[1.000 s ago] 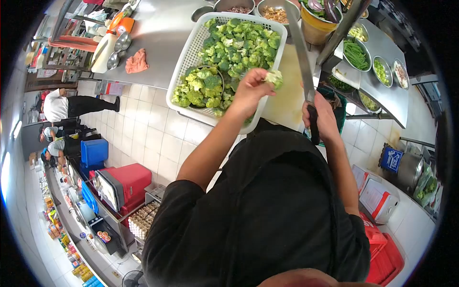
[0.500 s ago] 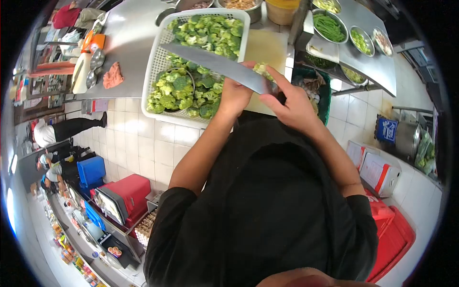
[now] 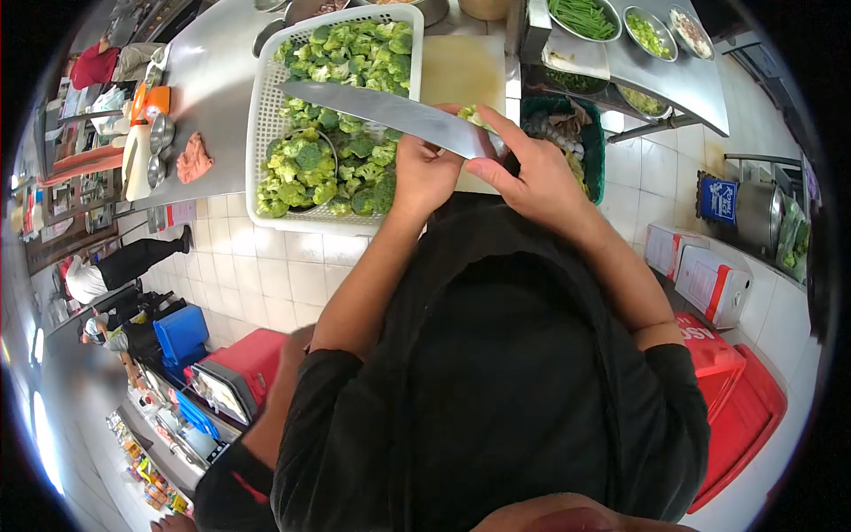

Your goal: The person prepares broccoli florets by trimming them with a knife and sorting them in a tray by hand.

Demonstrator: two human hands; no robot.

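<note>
A large knife (image 3: 390,113) lies across the view, its tip over the white basket (image 3: 254,168) of cut broccoli (image 3: 346,53). My right hand (image 3: 545,173) is closed at the knife's heel, its handle mostly hidden by the palm. My left hand (image 3: 424,177) is under the blade, fingers curled and partly covered by it. A small broccoli piece (image 3: 470,115) shows beyond the blade, between my left fingertips and right index finger. Behind the hands is a pale cutting board (image 3: 461,71). Inside the basket, a round metal rim encircles some broccoli florets (image 3: 297,168).
Bowls of green beans (image 3: 583,16) and chopped vegetables (image 3: 649,35) stand on the right counter. A green crate (image 3: 596,168) is below. A pink cloth (image 3: 194,158) lies left of the basket. Another person's arm (image 3: 279,399) is close at lower left; more people are farther left.
The basket, board and counters have shifted left and up in view. The hands and knife have shifted slightly left. Another person's arm and dark sleeve have appeared at lower left.
</note>
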